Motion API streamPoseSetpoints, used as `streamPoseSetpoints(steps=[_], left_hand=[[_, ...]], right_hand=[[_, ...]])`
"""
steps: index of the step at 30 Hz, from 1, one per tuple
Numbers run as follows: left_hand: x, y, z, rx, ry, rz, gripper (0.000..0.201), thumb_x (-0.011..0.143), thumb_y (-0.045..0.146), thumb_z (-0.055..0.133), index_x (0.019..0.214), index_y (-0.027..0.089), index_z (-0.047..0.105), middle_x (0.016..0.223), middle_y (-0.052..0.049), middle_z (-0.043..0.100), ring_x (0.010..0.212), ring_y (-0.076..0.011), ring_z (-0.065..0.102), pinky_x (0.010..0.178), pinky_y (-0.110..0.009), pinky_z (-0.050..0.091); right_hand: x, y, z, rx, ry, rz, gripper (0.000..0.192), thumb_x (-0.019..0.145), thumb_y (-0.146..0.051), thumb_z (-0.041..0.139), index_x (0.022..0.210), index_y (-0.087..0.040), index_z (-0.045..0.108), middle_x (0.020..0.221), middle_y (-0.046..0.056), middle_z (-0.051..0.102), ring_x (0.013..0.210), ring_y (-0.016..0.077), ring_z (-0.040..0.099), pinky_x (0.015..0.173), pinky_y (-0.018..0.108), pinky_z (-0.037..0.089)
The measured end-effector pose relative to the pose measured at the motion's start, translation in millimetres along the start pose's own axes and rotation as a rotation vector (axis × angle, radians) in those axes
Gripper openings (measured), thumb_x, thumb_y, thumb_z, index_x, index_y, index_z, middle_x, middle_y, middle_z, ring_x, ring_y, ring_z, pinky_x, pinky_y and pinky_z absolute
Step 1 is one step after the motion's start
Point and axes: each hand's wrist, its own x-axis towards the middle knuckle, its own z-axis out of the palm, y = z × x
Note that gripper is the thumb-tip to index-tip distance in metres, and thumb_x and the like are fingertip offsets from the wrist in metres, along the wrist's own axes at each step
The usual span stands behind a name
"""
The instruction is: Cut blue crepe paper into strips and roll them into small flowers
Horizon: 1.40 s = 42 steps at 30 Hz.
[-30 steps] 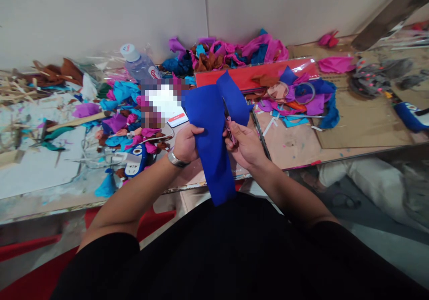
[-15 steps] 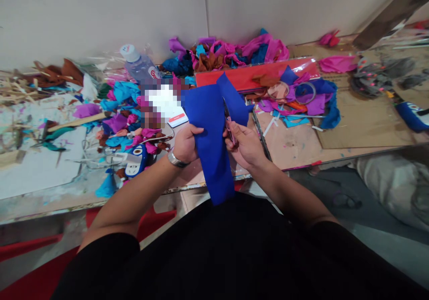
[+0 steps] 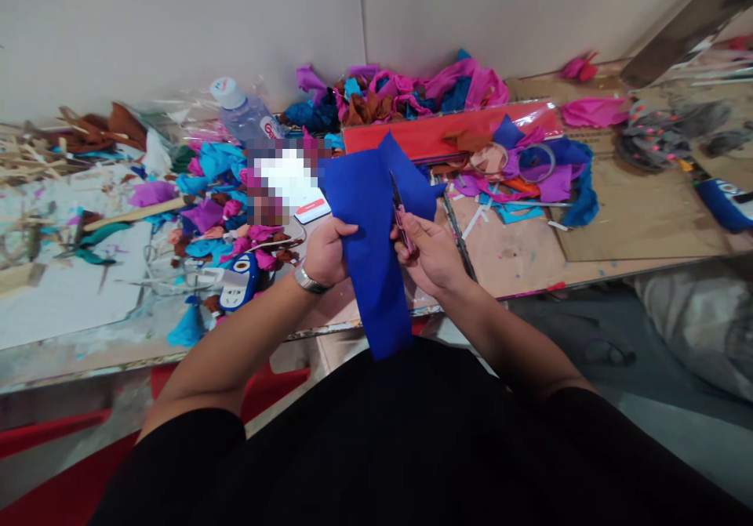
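Observation:
A long piece of deep blue crepe paper [image 3: 370, 252] hangs in front of me, its lower end reaching my black shirt. My left hand [image 3: 327, 250], with a metal watch at the wrist, pinches its left edge, thumb on top. My right hand [image 3: 432, 252] is closed around pink-handled scissors [image 3: 405, 232], whose dark blades lie along a slit in the paper. To the right of the slit a blue flap folds away. Most of the handle loops are hidden by my fingers.
Behind the paper lie a red packet [image 3: 405, 136] and heaped coloured scraps [image 3: 400, 91]. At left stand a bottle [image 3: 244, 114], a lit phone [image 3: 311, 204], a blue-white power strip [image 3: 238, 283] and wooden sticks [image 3: 41, 154]. Tape rolls [image 3: 536, 163] and cardboard [image 3: 623, 220] are at right.
The scissors' blades show a little more above the handles and appear slightly more parted. Both hands and the blue paper stay in nearly the same place.

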Motion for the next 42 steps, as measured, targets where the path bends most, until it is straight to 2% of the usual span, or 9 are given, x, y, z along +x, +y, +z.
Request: streamPoseSetpoints(steps=[7,11,16,18,23,29,34,39,42], left_hand=[[-5.8,3.9,5.7,-0.034,-0.069,-0.038,0.042,0.070,0.030,0.063,0.106,0.016,0.076,0.100,-0.009,0.082,0.097,-0.0349,0.080,0.093,-0.053,0.067],[-6.4,3.6,5.2,-0.047,-0.058,-0.026,0.040,0.071,0.029,0.063,0.107,0.015,0.076,0.100,-0.009,0.082,0.098,-0.0356,0.080,0.094,-0.054,0.066],[-5.4,4.7,3.2,-0.045,-0.070,-0.025,0.043,0.077,0.037,0.063,0.112,0.015,0.074,0.101,-0.011,0.081,0.104,-0.0386,0.078,0.095,-0.055,0.065],[-3.3,7.6,5.4,-0.023,-0.049,0.051,0.043,0.079,0.041,0.067,0.115,0.017,0.073,0.103,-0.010,0.081,0.108,-0.0371,0.078,0.096,-0.051,0.065],[3.8,22.8,18.5,0.098,0.049,0.423,0.061,0.075,0.047,0.086,0.130,0.028,0.067,0.120,-0.006,0.078,0.126,-0.0296,0.071,0.102,-0.037,0.061],[6.4,48.4,20.8,0.326,0.130,0.497,0.071,0.072,0.050,0.093,0.134,0.030,0.063,0.128,-0.007,0.074,0.137,-0.0305,0.065,0.103,-0.035,0.058],[13.5,78.2,20.4,0.526,0.061,0.561,0.069,0.065,0.040,0.099,0.125,0.026,0.068,0.125,-0.009,0.074,0.137,-0.0328,0.062,0.104,-0.038,0.057],[17.0,113.9,29.1,0.753,-0.199,0.472,0.070,0.064,0.027,0.100,0.127,0.023,0.071,0.108,-0.006,0.077,0.128,-0.0313,0.066,0.110,-0.041,0.051],[15.3,129.3,36.3,0.771,-0.266,0.346,0.063,0.064,0.016,0.097,0.123,0.019,0.075,0.113,-0.007,0.077,0.132,-0.0368,0.062,0.109,-0.042,0.049]], right_hand=[[0.1,0.2,-2.0,-0.016,0.008,0.013,0.052,0.069,-0.064,0.092,0.080,-0.020,0.069,0.073,-0.005,0.063,0.052,0.0036,0.044,0.043,0.019,0.025],[0.5,1.3,-3.8,-0.022,-0.004,0.008,0.050,0.072,-0.065,0.091,0.078,-0.020,0.069,0.067,-0.006,0.057,0.052,0.0043,0.042,0.043,0.020,0.025],[0.8,2.1,-5.7,-0.002,-0.017,-0.002,0.048,0.072,-0.062,0.092,0.080,-0.020,0.071,0.072,-0.004,0.062,0.052,0.0035,0.044,0.044,0.019,0.025],[1.2,1.9,-6.7,-0.005,-0.022,-0.008,0.048,0.071,-0.062,0.092,0.081,-0.020,0.072,0.073,-0.004,0.063,0.052,0.0034,0.044,0.045,0.019,0.026],[4.5,-0.4,-7.8,-0.051,-0.002,-0.036,0.048,0.070,-0.062,0.092,0.085,-0.021,0.073,0.075,-0.004,0.065,0.053,0.0044,0.045,0.046,0.021,0.028],[8.7,2.9,-11.1,-0.070,-0.022,-0.112,0.042,0.073,-0.058,0.092,0.084,-0.020,0.077,0.072,-0.002,0.065,0.051,0.0050,0.044,0.046,0.022,0.029],[11.5,11.2,-16.7,-0.108,-0.042,-0.165,0.035,0.082,-0.052,0.088,0.097,-0.022,0.082,0.074,-0.002,0.067,0.052,0.0053,0.046,0.048,0.022,0.032],[11.5,11.1,-16.2,-0.128,-0.035,-0.144,0.043,0.078,-0.057,0.089,0.097,-0.020,0.081,0.074,-0.002,0.066,0.053,0.0052,0.046,0.048,0.022,0.033],[10.1,9.1,-14.7,-0.121,-0.024,-0.105,0.048,0.075,-0.059,0.090,0.099,-0.019,0.080,0.074,-0.002,0.066,0.052,0.0052,0.045,0.046,0.022,0.031]])
